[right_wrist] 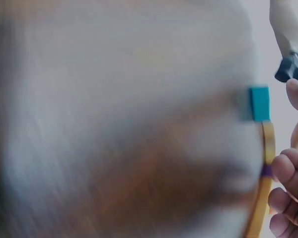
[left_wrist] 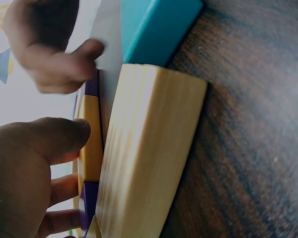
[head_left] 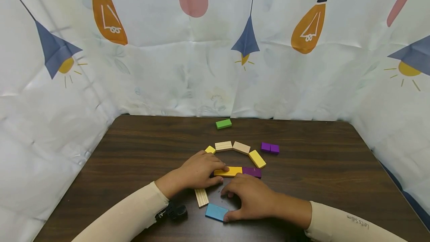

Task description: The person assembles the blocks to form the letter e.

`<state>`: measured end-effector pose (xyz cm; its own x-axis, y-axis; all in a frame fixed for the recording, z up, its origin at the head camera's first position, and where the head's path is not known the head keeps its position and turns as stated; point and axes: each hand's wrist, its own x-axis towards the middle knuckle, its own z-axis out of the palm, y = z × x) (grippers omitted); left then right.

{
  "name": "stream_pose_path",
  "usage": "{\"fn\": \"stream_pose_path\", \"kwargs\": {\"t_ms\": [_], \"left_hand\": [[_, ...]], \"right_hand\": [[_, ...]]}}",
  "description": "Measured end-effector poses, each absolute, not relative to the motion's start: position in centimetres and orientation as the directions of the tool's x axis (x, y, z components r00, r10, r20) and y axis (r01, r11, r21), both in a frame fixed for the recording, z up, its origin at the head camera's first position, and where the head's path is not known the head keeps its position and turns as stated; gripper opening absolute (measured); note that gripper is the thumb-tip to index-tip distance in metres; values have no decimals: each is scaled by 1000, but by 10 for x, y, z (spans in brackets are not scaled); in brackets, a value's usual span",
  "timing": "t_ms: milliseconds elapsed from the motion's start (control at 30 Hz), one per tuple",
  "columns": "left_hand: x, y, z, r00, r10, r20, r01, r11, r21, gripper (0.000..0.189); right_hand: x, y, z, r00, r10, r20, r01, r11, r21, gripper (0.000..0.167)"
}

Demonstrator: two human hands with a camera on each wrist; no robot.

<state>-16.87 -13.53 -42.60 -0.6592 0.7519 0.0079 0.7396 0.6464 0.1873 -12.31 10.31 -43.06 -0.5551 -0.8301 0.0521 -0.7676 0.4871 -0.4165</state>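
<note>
My left hand point(head_left: 199, 169) is over a yellow-orange block point(head_left: 233, 171), its thumb along the near side and fingers across the far side in the left wrist view. Purple blocks point(left_wrist: 91, 201) adjoin this block at both ends. My right hand point(head_left: 253, 197) arches over the table with thumb and fingers spread apart and nothing between them. Its thumb tip overlaps the right end of a light-blue block point(head_left: 215, 211) in the head view. A striped plain wood block point(head_left: 202, 198) meets the blue one at its left corner. The right wrist view is mostly blurred.
Beyond the row curve two plain wood blocks point(head_left: 223, 146) with yellow blocks point(head_left: 257, 158) at either side. Two purple blocks point(head_left: 270, 148) sit to the right, and a green block point(head_left: 223, 124) near the far edge. A printed curtain point(head_left: 211, 85) hangs behind the brown table point(head_left: 319, 160).
</note>
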Motion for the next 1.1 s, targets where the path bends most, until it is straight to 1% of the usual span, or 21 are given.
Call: {"fn": "stream_pose_path", "kwargs": {"t_ms": [167,300,467,667,867,1100], "left_hand": [[-169,-135,-426,-653,757,19,749,641,169,33],[-169,-136,-426,-653,757,21,750,642,161,32],[-169,-136,-426,-653,757,17,749,642,162,34],[-169,-137,-426,-648,762,19,752,636,173,33],[-169,-136,-427,-648,761,19,752,636,171,34],[-169,-137,-427,-653,757,18,748,641,171,34]], "right_hand": [[-146,111,-423,-593,-799,99,-755,509,-413,51],[-166,115,-417,-623,-775,109,-740,538,-403,49],[-192,118,-411,-656,-745,123,-725,576,-378,50],[-217,116,-406,-695,-707,132,-694,612,-381,51],[-240,110,-405,-725,-678,124,-665,641,-384,51],[-265,103,-404,-760,-647,65,-620,690,-373,58]]}}
